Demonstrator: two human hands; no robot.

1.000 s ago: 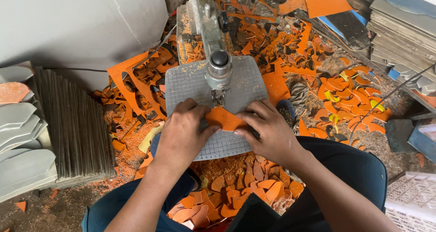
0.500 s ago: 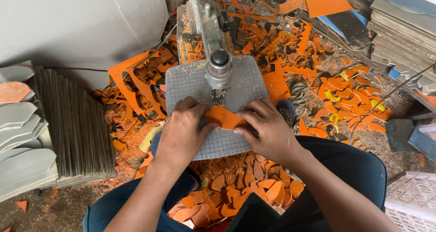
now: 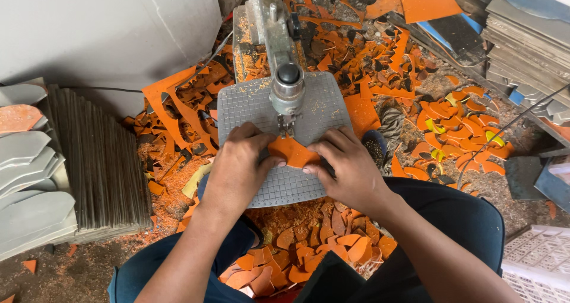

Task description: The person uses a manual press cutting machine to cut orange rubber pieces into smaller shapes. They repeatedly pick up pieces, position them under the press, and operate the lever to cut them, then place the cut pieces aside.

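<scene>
Orange piece (image 3: 292, 151): flat on grey saw table (image 3: 237, 104), just below the blade. Left hand (image 3: 237, 169) and right hand (image 3: 347, 166) press it, fingers closed on its edges.

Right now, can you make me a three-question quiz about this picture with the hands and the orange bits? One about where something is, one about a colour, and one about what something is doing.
1. Where does the orange piece lie?
A. on the grey gridded plate
B. on the white crate
C. on the stack of grey sheets

2. What colour are most scraps on the floor?
A. green
B. orange
C. purple

3. What are the two hands doing?
A. hanging in the air
B. holding a hammer
C. pressing on the orange piece from both sides

Answers:
1 A, the piece sits on the plate just below the machine head.
2 B, orange offcuts lie all around.
3 C, the left hand and right hand each have fingers on the piece.
</scene>
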